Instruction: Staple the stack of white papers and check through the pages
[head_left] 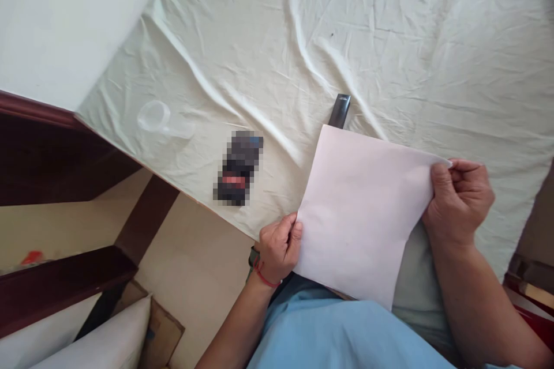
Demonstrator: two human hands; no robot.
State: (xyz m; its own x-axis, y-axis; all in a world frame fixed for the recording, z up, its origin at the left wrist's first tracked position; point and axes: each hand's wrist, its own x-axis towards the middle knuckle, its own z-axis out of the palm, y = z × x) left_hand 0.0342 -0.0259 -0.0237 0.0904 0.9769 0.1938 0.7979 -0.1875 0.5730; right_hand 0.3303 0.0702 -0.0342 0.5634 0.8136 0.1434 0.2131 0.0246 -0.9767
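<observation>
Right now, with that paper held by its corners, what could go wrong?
1. The pale paper sheet is held only at two corners, by the left hand and the right hand; it might crease or slip.
2. It hides most of the dark flat object, which could get nudged.
3. The clear plastic piece lies near the table edge and might fall.
</observation>
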